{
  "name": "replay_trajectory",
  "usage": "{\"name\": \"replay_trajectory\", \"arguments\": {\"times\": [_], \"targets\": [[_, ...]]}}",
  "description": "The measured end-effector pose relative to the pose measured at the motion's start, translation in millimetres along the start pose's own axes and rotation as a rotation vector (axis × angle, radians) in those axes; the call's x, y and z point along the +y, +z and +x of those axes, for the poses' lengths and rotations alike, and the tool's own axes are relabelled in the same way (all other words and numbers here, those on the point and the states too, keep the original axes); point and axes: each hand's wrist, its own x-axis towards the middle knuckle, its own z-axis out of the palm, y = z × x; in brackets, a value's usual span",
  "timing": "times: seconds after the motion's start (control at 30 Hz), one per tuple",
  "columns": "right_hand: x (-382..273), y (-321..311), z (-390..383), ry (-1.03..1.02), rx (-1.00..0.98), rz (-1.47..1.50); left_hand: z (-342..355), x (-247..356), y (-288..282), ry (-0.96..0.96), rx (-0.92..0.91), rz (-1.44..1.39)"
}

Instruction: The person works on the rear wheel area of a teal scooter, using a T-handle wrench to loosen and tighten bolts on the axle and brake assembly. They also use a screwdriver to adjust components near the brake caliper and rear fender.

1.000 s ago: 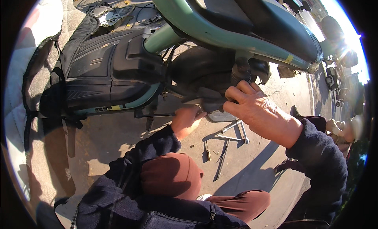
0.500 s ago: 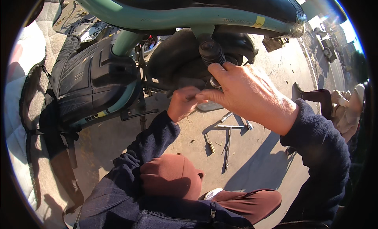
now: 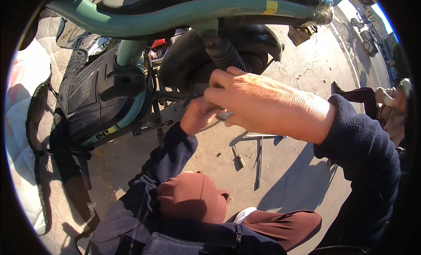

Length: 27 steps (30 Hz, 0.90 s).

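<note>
A green tubular vehicle frame (image 3: 166,22) crosses the top, with a black ribbed shock boot (image 3: 228,57) hanging below it beside a curved black fender (image 3: 175,62). My left hand (image 3: 197,117) is closed near the boot's lower end, thumb and fingers pinched on something hidden. My right hand (image 3: 272,108) reaches over from the right, fingers curled just under the boot, largely hiding what they grip. The two hands almost touch. On the concrete below lie a screwdriver (image 3: 240,160), a long thin metal bar (image 3: 259,163) and a silver tool (image 3: 258,135), partly behind my right hand.
A black molded body panel (image 3: 101,97) stands left, beside a pale quilted cover (image 3: 26,132). A red object (image 3: 158,43) sits behind the frame. A small dark box-like item (image 3: 301,34) is at upper right. Another person (image 3: 390,101) is partly visible at the right edge; vehicles stand farther back.
My view has shifted, so the frame sits higher in it. My right hand has come lower on the boot and turned, hiding more of the lower end; my left hand stays beside it, pinched.
</note>
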Motion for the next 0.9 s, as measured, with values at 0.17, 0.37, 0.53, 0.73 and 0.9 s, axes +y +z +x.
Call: {"name": "replay_trajectory", "arguments": {"times": [0.17,0.37,0.53,0.73,0.9], "targets": [[-5.3,0.5,-4.6,0.018,-0.01,-0.046,-1.6,-7.0,7.7,-0.003,0.135,-0.023],[6.4,-14.1,-4.6,-0.205,-0.044,0.171,1.4,2.7,14.8,0.033,0.153,-0.087],[0.4,-11.6,-8.8,-0.013,-0.096,-0.072,4.6,7.2,2.4,0.006,-0.014,0.072],[5.4,6.2,-2.3,-0.006,0.03,-0.124,4.0,11.2,13.3,0.044,0.167,0.058],[15.8,6.0,-0.8,-0.294,0.004,-0.125,8.9,13.4,2.8,0.05,0.019,0.139]]}}
